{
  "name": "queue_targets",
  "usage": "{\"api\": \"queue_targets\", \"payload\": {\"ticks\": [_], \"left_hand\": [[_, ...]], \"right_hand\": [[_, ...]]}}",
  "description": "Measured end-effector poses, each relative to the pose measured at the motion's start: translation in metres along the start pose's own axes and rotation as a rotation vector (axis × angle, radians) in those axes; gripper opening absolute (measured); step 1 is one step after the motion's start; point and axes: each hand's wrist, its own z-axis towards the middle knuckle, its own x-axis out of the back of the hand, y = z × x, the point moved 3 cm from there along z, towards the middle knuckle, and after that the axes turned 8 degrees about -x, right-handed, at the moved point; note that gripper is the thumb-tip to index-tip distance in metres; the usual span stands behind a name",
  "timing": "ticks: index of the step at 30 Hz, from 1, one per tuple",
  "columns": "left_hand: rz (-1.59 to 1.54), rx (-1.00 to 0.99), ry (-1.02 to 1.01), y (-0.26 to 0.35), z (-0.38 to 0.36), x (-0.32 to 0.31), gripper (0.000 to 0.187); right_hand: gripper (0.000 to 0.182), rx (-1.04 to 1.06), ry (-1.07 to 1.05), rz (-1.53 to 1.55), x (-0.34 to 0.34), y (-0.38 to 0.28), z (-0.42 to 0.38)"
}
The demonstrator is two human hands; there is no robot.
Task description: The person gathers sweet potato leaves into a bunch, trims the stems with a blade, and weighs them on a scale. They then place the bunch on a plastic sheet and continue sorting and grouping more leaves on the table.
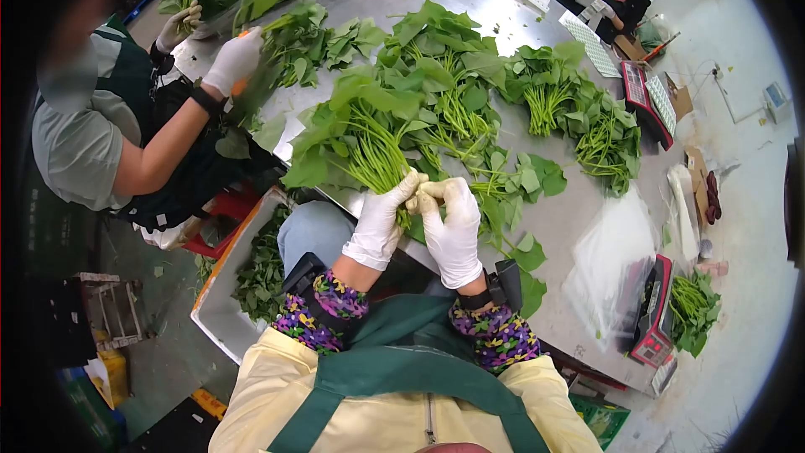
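Note:
My left hand [382, 216], in a white glove, is closed round the stems of a bunch of leafy greens [369, 147]. The leaves fan out away from me over the table edge, and a few stem ends poke out below the fist. My right hand [451, 231], also gloved, is pinched shut with its fingertips against the left ones. Whatever lies between those fingertips is too small to make out. Just beyond both hands is a heap of loose greens [453, 75]. To its right lie two more bunches, one with its stems [545, 109] toward me.
A metal table [558, 210] carries clear plastic bags [612, 260], a red scale [654, 310] and another red scale [646, 105]. At left, a co-worker's gloved hand [235, 63] is near greens. A white crate [226, 319] with leaves stands below. Another person [612, 0] sits far right.

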Motion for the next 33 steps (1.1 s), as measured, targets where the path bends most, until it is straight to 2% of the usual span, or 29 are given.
{"api": "queue_targets", "payload": {"ticks": [1, 3, 8, 10, 11, 12, 14, 16, 18, 22, 24, 26, 29, 33], "left_hand": [[0.000, -0.026, -0.041, 0.002, -0.001, -0.002, 0.017], [0.037, -0.050, -0.005, 0.006, -0.009, -0.014, 0.016], [0.013, -0.090, 0.162, 0.008, 0.001, 0.002, 0.014], [0.028, -0.109, 0.167, 0.010, -0.003, -0.003, 0.014], [0.043, -0.124, 0.168, 0.011, -0.003, -0.005, 0.015], [0.039, -0.130, 0.162, 0.011, -0.001, -0.004, 0.015], [0.051, -0.112, 0.150, 0.007, -0.002, 0.001, 0.014], [0.058, -0.124, 0.139, 0.005, -0.001, 0.000, 0.014], [0.084, -0.129, 0.131, 0.002, -0.001, 0.000, 0.014], [0.007, -0.070, 0.024, 0.002, 0.000, 0.003, 0.014], [0.024, -0.053, 0.028, 0.000, 0.001, 0.008, 0.016], [0.040, -0.034, 0.029, -0.002, 0.001, 0.008, 0.018], [-0.003, -0.084, 0.011, -0.003, -0.001, 0.004, 0.032], [0.050, -0.063, -0.072, 0.002, -0.004, -0.002, 0.042]], "right_hand": [[0.011, 0.003, -0.001, -0.001, 0.000, 0.000, -0.001], [0.010, 0.161, 0.184, -0.031, 0.004, -0.005, -0.007], [0.011, 0.091, 0.314, 0.132, 0.020, 0.000, -0.017], [0.022, -0.573, -0.065, 0.338, 0.019, 0.038, -0.014], [0.029, -0.600, -0.131, 0.262, 0.016, 0.045, -0.012], [0.029, -0.591, -0.129, 0.261, 0.014, 0.039, -0.009], [0.029, -0.165, -0.031, -0.129, 0.013, 0.006, -0.005], [0.024, -0.007, -0.055, -0.229, 0.007, -0.006, -0.007], [0.020, -0.010, -0.123, -0.342, 0.003, -0.003, -0.009], [0.016, -0.062, -0.071, -0.302, -0.002, 0.004, -0.012], [0.015, -0.523, -0.199, 0.278, -0.006, 0.015, -0.015], [0.016, -0.541, -0.232, 0.331, -0.007, 0.015, -0.017], [0.019, -0.573, -0.355, 0.452, -0.015, 0.024, -0.022], [0.020, -0.630, -0.382, 0.504, -0.018, 0.026, -0.025]]}}
